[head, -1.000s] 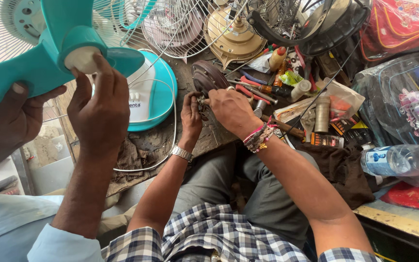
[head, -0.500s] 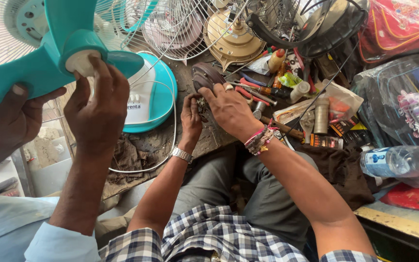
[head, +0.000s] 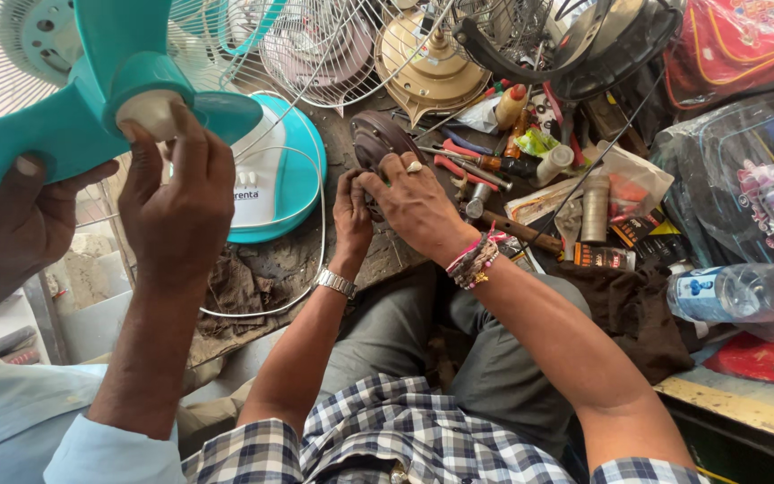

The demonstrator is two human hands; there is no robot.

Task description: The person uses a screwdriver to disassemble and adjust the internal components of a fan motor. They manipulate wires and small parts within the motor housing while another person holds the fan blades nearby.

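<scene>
A dark round motor part (head: 376,139) is being held in the middle of the scene, just above a cluttered workbench (head: 262,264), slightly far of the knees in grey trousers. The left hand (head: 351,215), with a watch on its wrist, is closed around the near left edge of the part. The right hand (head: 418,206), with a ring and thread bracelets, is laid across its right side with the fingers curled onto the face. Exactly how the fingertips pinch underneath can't be made out, since they're hidden by the hands themselves.

Going by the look of it, the part is probably metal, so it should be stiff and heavy for its size, and likely a bit greasy. A grip on the outer rim with both hands would be safest, with any shaft or wiring left alone.

On the left, a teal fan blade (head: 64,134) is being gripped by a co-worker in a light blue sleeve, one hand (head: 176,202) on the hub cap and the other hand (head: 20,220) under a blade. A white and teal fan base (head: 275,179) is seen just left of the motor part, and wire guards (head: 324,45) are piled at the far side. Screwdrivers and pliers (head: 477,161) are scattered just right of the hands, and a water bottle (head: 745,291) is lying well off to the right.
</scene>
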